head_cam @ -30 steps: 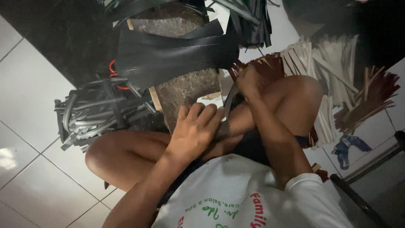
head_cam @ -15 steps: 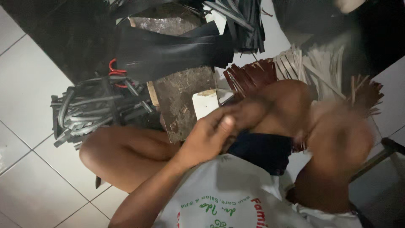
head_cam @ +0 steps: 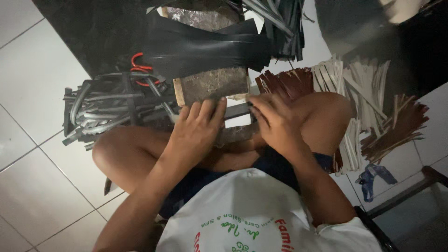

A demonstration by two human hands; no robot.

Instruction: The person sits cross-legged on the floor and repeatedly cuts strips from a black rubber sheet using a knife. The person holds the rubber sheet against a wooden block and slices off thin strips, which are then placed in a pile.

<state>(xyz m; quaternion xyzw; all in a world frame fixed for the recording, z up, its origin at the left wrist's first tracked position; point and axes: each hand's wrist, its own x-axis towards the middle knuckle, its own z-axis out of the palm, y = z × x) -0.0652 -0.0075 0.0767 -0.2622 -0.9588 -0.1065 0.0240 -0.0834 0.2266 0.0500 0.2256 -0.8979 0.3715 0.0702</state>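
- Head view, far left: a bundle of grey strips [head_cam: 109,108] lies on the white tile floor [head_cam: 32,70], with a red-handled tool [head_cam: 140,65] just behind it; neither has moved since half a second ago.
- The left hand [head_cam: 198,128] was curled near the knee half a second ago; now it lies flat, fingers spread, pressing on the near end of the wooden block [head_cam: 212,86].
- A dark strip [head_cam: 235,111] now lies across the block's near edge. Its long axis runs left to right, and its right end points toward the right hand.
- The right hand [head_cam: 275,119] was a blur out at the right; it has come in, and its fingertips pinch the strip's right end.
- So the strip looks freshly laid down and pinned at both ends, ready to be worked.
- Wide black sheets [head_cam: 205,46] drape over the block's far end.
- Right of the knee: fanned brown strips [head_cam: 284,84] and pale strips [head_cam: 354,79], as before.
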